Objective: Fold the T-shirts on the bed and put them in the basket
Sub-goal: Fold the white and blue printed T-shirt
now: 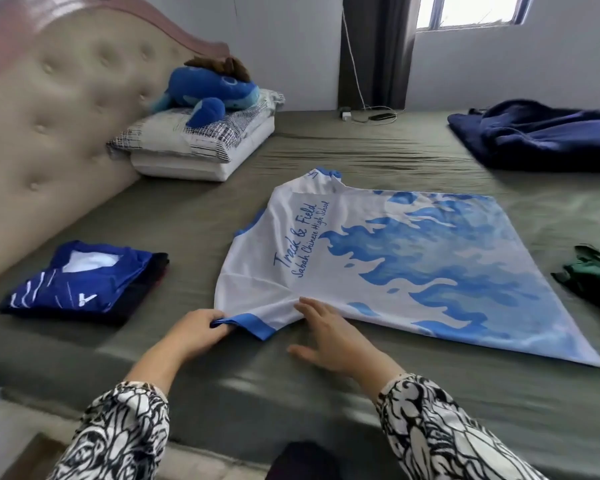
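Observation:
A white T-shirt [388,265] with blue flame print and blue lettering lies spread flat on the grey-green bed sheet [187,216], collar to the left. My left hand [198,332] pinches the blue cuff of its near sleeve. My right hand [329,332] lies flat with straight fingers on the shirt's near edge beside that sleeve. A folded dark-blue T-shirt [84,282] rests on the bed at the left. A crumpled green garment [593,275] sits at the right edge. No basket is in view.
A tufted headboard [59,109] runs along the left. Stacked pillows [201,140] carry a blue plush toy [212,91]. A navy blanket [541,133] lies at the far right. A charger and cables [368,116] lie by the far wall.

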